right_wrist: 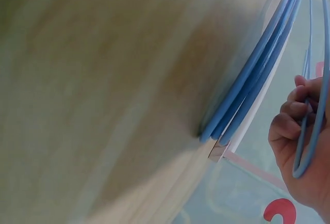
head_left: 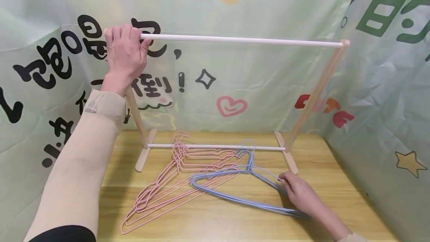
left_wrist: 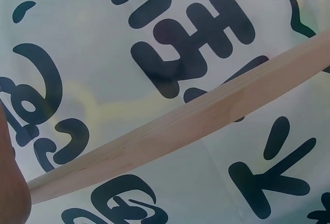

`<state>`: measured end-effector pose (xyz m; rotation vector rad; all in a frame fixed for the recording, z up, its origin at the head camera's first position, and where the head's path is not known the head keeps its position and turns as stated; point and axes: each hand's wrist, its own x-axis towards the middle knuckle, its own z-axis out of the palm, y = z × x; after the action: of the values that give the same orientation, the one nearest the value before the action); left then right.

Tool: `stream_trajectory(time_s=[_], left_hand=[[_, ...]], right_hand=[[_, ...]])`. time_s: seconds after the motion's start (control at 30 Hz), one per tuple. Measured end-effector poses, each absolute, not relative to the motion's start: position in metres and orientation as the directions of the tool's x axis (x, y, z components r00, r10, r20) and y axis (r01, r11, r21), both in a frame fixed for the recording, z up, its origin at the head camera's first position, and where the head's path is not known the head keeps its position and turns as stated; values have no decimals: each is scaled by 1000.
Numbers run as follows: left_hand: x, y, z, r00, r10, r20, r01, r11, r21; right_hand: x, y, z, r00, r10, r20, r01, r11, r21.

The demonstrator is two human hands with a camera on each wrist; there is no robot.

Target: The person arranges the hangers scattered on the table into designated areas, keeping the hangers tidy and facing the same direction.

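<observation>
A small rack of pale wood and white rods stands on the table, and my left hand [head_left: 124, 53] grips the left end of its white top rod [head_left: 235, 40]. The left wooden post [left_wrist: 170, 123] runs across the left wrist view. Low on the right, my right hand [head_left: 299, 191] pinches a blue clothes hanger [right_wrist: 326, 38] by one end. That hanger is partly lifted from the other blue hangers [head_left: 231, 198], which lie stacked on the table. Several pink hangers [head_left: 179, 150] lie to their left, partly under the blue ones, with their hooks by the lower rod.
The rack's lower white rod [head_left: 208, 146] joins two flat wooden feet, one being the right foot [head_left: 290, 163]. A printed pale green cloth [head_left: 268, 77] hangs behind and at both sides of the wooden table [head_left: 262, 227].
</observation>
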<state>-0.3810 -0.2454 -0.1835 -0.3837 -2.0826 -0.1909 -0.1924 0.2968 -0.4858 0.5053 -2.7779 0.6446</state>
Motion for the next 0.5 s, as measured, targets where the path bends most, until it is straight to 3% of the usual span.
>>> stream_trajectory(time_s=[0.23, 0.5], left_hand=[[-380, -245, -183, -491, 193, 850, 342, 940, -15], [-380, -244, -184, -470, 190, 862, 353, 935, -14]], right_hand=[[-190, 298, -484, -907, -240, 347, -379, 824, -422], [-190, 302, -487, -804, -280, 524, -490, 811, -320]])
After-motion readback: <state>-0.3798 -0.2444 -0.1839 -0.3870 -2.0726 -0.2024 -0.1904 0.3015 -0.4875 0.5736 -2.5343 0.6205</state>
